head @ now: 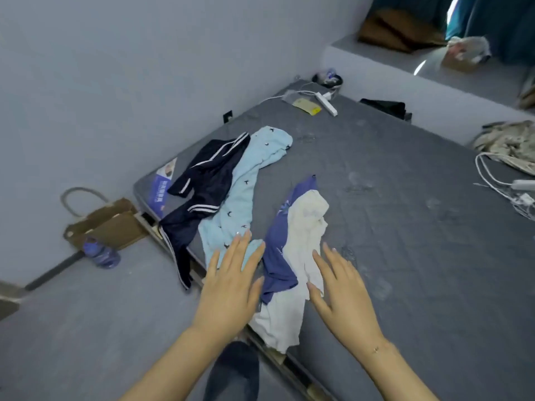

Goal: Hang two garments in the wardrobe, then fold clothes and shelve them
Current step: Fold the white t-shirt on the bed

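Observation:
Three garments lie crumpled on the grey mattress (390,198). A purple and white shirt (292,250) lies at the near edge, partly hanging over it. To its left is a light blue patterned garment (246,183), and further left a navy garment with white stripes (202,183). My left hand (228,287) hovers with straight fingers over the near end of the light blue garment. Fingers spread, my right hand (344,296) is over the white part of the shirt. Neither hand grips anything. No wardrobe is in view.
A cardboard box (107,224) and a purple bottle (101,254) sit on the floor left of the mattress. A power strip (327,103) with cables lies at the far end. White cables (498,183) and a floral cloth (512,143) lie at the right.

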